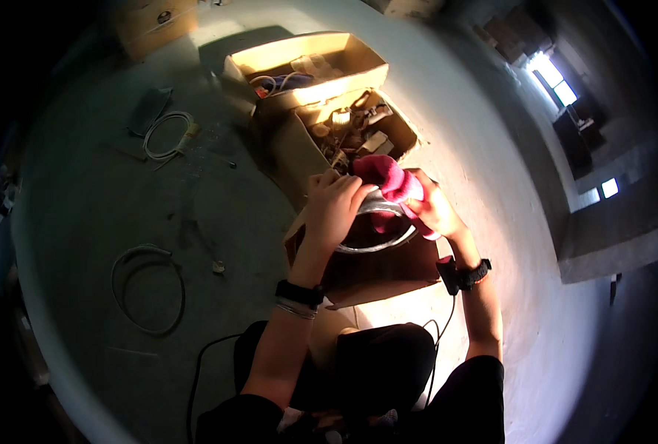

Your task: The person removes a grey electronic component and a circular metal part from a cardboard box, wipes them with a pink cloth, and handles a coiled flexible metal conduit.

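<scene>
Hose loop first, lying on the floor well off to the left of the front box, the brownish one just past the knees. White cable coil is farther away, beyond that box and to its left. Back box is the farthest of the three, bits and cords inside. Left hand is over the left part of the front box, closed on the rim of a silver ring, so a narrow grip. Middle box, full of brownish odds and ends, sits just beyond the front one. Ring itself is tilted above the front box's opening; can't tell if it touches the box anywhere. Pink cloth is bunched at the ring's far right side, some of it showing through the hole. Right hand is at the right of the front box, pinching that cloth.

My read: they're working the cloth along or around the ring. Next move probably calls for a firm left hold while the right one shifts the cloth without snagging it.
</scene>
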